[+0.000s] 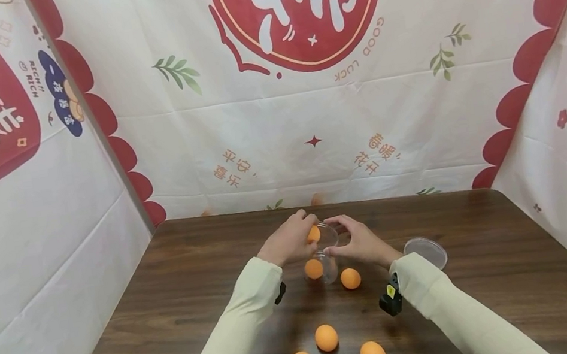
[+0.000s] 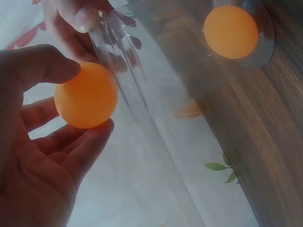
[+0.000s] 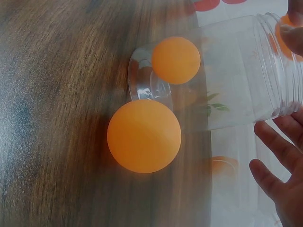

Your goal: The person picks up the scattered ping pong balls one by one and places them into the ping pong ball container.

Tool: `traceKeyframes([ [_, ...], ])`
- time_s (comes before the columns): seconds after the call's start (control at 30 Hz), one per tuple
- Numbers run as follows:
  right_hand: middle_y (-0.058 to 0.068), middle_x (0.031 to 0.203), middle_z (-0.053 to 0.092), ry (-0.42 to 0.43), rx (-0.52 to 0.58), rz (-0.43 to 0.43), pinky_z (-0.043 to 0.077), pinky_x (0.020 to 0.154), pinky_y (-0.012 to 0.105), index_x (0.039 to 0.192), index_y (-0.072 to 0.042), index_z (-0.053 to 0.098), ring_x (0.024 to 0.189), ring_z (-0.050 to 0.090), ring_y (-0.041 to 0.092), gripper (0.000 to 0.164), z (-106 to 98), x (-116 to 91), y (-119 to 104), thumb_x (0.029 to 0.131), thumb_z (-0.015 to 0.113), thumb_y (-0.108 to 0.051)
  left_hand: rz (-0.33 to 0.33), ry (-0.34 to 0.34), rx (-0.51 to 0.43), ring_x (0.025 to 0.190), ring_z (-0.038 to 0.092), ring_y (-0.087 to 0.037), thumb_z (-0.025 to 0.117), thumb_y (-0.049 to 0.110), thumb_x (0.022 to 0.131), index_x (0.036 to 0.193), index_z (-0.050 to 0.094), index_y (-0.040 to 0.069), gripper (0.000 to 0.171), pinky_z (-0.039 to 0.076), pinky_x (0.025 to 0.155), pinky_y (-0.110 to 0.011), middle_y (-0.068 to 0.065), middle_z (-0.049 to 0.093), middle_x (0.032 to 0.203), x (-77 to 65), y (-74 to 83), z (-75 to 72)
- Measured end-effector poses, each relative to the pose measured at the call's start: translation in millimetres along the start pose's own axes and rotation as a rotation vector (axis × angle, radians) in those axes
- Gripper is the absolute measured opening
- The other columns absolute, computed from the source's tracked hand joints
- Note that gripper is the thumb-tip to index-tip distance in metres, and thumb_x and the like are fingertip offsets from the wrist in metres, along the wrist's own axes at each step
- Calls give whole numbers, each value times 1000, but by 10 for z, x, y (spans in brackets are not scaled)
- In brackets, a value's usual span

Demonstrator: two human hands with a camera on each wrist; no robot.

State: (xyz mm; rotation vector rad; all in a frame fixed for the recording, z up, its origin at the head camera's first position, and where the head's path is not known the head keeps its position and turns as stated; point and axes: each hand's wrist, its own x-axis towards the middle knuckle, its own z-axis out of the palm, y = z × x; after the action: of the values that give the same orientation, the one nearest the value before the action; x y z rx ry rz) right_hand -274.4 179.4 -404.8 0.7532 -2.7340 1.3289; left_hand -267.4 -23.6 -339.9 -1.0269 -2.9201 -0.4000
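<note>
Orange ball (image 2: 86,95) likely light, slick; my left hand (image 1: 288,241) pinches opposite sides, best hold. Right hand (image 1: 361,245) grips jar (image 3: 229,71) alongside.

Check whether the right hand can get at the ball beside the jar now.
Probably yes: nothing covers the ball on the table near the right hand, though that hand would likely have to leave the jar.

Left hand (image 2: 42,163) pinches orange ball (image 2: 86,95) beside clear jar (image 2: 173,59).
</note>
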Motion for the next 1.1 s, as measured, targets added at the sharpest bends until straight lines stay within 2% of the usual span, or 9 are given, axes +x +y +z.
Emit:
traceKeyframes([
  [0.17,19,137,47,-11,10,10,48,91,52,136,-6,45,118,51,38,67,17,4,-1,82,74,-32,-26,-22,-33,79,50,-14,65,14,87,120,56,7,35,44,68,-24,-8,53,108,50,-5,30],
  [0.33,17,137,48,-8,12,22,48,92,52,137,-7,45,118,52,35,67,19,8,-11,82,75,-32,-41,-48,-61,78,50,-14,65,14,87,121,56,7,36,43,67,-24,-8,53,108,91,-12,66],
  [0.7,16,136,49,7,9,5,48,91,52,136,-7,45,116,53,34,66,-10,3,0,82,75,-31,-50,-55,-22,79,50,-13,67,16,86,119,56,10,36,44,68,-24,-6,52,106,136,-15,95],
  [1.1,14,135,50,5,0,-3,49,91,50,136,-8,46,116,53,34,66,0,-7,12,82,75,-32,-44,-71,-22,83,52,-14,69,19,86,121,58,11,38,47,73,-26,-5,52,108,137,-46,116],
])
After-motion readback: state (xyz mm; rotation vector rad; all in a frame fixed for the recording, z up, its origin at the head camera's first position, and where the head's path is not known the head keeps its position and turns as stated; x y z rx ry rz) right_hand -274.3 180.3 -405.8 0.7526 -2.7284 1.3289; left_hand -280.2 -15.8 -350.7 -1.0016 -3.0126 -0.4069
